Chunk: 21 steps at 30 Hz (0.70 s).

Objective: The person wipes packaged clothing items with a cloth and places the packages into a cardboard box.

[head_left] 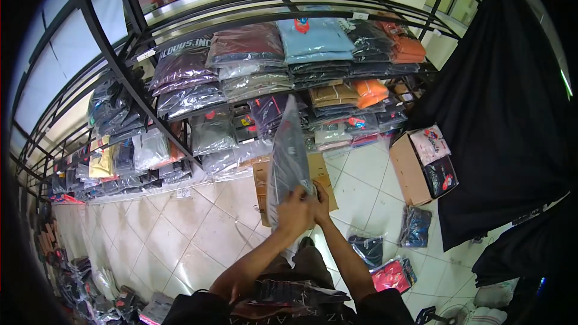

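Note:
In front of me a dark grey folded garment in a clear plastic bag (286,156) is held up nearly on edge. My left hand (295,212) is closed on its lower right edge, fingers curled in. Right beside it, touching or nearly so, my right hand (322,203) is closed at the same edge of the bag. The fingertips of both hands are partly hidden. Behind and below the bag stands an open cardboard box (329,188) on the floor, its inside mostly covered from view.
Black metal shelves (198,108) hold stacks of bagged clothes across the back. At right, a cardboard box (404,171) with bagged garments stands near a black curtain (500,96). Bagged garments (415,227) and a red package (391,275) lie on the tiled floor; more bags (102,292) are piled lower left.

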### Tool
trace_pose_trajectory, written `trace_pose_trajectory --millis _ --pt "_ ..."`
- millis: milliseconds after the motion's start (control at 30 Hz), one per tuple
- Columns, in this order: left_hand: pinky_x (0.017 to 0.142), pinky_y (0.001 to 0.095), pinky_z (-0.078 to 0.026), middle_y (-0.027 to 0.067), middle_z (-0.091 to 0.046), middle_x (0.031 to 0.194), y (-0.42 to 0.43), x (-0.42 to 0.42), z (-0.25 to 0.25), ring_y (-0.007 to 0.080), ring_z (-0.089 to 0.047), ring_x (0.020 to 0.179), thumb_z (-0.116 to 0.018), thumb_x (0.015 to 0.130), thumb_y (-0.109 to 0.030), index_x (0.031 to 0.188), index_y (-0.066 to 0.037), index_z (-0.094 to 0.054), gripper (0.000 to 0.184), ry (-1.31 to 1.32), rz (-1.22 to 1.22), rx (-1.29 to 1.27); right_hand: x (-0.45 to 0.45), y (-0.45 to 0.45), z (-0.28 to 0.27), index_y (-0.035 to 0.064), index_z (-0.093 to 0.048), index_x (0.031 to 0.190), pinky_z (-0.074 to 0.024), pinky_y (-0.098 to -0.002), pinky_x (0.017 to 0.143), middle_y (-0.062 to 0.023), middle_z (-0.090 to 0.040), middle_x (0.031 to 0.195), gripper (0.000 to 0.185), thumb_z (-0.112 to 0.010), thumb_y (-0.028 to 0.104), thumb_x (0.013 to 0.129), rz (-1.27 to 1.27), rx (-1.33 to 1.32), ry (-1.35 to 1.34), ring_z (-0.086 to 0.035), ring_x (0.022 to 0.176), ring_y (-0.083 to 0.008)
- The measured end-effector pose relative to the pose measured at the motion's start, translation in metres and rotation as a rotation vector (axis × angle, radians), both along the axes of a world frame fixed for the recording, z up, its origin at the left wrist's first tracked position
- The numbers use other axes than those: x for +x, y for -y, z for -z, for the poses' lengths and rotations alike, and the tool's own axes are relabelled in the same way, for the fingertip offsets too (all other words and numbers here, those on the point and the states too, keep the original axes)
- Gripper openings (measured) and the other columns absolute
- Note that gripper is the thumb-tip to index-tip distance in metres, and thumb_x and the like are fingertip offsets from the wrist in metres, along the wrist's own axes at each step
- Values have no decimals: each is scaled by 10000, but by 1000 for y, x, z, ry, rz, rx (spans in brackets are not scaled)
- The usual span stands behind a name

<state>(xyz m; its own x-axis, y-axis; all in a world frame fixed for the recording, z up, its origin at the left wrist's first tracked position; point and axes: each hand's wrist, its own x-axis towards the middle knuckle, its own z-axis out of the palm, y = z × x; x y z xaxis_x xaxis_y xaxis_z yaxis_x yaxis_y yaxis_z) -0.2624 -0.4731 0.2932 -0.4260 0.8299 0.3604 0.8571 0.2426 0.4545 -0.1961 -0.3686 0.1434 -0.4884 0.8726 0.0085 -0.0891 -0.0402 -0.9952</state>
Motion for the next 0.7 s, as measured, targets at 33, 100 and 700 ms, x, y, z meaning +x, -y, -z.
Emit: trace_pose_trajectory --millis 33,100,700 --pt "586 453 -516 100 -590 1000 -10 10 15 308 -620 820 -641 801 -232 797 -82 -691 158 -96 27 -132 10 -7 7 9 -583 1228 -481 -315 853 -95 -637 1114 357 -514 -38 881 -29 -13 21 -589 987 -180" --pt "662 481 -518 125 -576 1011 -24 14 66 338 -607 896 -632 817 -328 848 -93 -694 245 -65 77 -274 38 -28 23 -7 -586 1228 -496 -320 865 -108 -660 1093 355 -542 29 877 -74 -115 100 -610 987 -196" --pt "1042 762 26 143 -83 1607 26 -57 232 419 79 1466 -729 611 -638 1513 -192 -291 1097 166 -180 -737 -40 -8 46 259 -586 1292 -468 -399 842 -96 -510 1174 545 -677 230 755 -596 1365 314 -523 1059 -274"
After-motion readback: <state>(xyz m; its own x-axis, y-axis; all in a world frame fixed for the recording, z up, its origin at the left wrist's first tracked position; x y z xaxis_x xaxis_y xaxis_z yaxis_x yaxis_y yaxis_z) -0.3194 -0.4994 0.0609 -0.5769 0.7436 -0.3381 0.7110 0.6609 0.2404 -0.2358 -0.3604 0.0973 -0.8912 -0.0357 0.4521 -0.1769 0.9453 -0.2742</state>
